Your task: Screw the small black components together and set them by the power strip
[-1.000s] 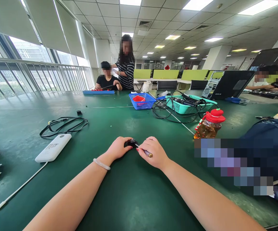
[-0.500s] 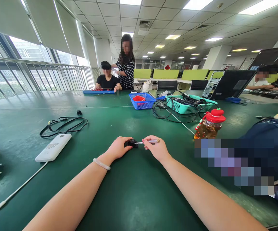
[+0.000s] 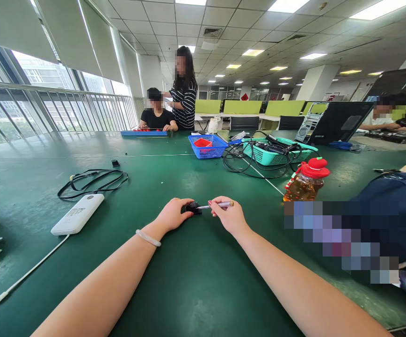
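A broad green worktop (image 3: pixel 199 281) stretched across an office. Beyond its far edge, 1 person in a striped top (image 3: pixel 186 105) stood beside 1 person in black (image 3: pixel 156 120), who was seated; 1 more person (image 3: pixel 380 120) was at the far right. A black computer case (image 3: pixel 341 122) stood tilted on the right side of the worktop. Nearer, a dark blue cloth item (image 3: pixel 374 192), partly blurred out, lay along the right edge. A long blue tray (image 3: pixel 143 134) sat before the seated person. A green basket (image 3: pixel 259 157) held black cables (image 3: pixel 276 147), some spilling over the rim, and just beside it a blue basket (image 3: pixel 208 152) held a red container (image 3: pixel 203 142). At left lay a loose coil of black cord (image 3: pixel 92 183); at right stood a red-lidded bottle (image 3: pixel 304 185) of amber liquid.

At center, the left hand (image 3: pixel 174 214) and right hand (image 3: pixel 228 215) worked near each other. The left hand, a pale bracelet (image 3: pixel 148 238) on its wrist, gripped a small black part (image 3: pixel 193 208) between thumb and fingers, low over the worktop. The right hand pinched the handle of a slim screwdriver (image 3: pixel 220 205), its shaft pointed left, the tip at the part. A white box (image 3: pixel 78 214) with a white cable (image 3: pixel 31 271) lay left of the hands. A tiny black block (image 3: pixel 115 163) rested behind the coil.
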Demonstrator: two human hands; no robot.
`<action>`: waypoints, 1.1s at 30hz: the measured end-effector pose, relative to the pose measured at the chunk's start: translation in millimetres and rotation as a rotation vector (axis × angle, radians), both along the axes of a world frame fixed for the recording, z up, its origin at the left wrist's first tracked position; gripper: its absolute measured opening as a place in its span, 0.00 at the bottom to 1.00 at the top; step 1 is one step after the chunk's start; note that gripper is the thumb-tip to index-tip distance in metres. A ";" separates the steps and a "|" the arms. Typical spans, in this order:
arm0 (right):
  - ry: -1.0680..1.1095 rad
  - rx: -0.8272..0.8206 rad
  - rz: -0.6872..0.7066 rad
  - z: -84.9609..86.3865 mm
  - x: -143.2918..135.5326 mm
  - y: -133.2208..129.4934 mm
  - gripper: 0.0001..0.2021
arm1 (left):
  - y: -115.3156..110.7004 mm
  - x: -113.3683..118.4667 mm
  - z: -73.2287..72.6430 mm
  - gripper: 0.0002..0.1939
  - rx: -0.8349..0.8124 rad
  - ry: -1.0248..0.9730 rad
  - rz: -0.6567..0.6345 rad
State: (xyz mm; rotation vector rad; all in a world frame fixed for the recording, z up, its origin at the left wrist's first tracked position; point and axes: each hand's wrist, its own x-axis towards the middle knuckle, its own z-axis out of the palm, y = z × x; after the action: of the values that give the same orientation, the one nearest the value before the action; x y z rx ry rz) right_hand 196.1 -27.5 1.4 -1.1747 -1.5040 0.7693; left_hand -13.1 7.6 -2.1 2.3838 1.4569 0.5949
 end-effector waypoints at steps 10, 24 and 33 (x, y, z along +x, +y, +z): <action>-0.372 0.318 -0.013 2.3 -5.2 -12.3 0.09 | 2.1 -1.6 -4.2 0.22 0.008 -0.014 0.000; -0.420 0.391 0.025 0.9 -4.0 -11.3 0.08 | 1.5 -0.6 -3.1 0.22 0.026 -0.011 -0.026; -0.404 0.386 0.021 4.1 -4.6 -13.3 0.10 | 0.1 0.2 -1.2 0.21 0.026 -0.003 -0.021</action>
State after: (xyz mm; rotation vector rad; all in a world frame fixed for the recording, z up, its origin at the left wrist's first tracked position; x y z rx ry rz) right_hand 191.5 -40.8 5.5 -1.0558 -1.8973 0.2370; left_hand -12.9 7.7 -3.3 2.4133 1.4297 0.6158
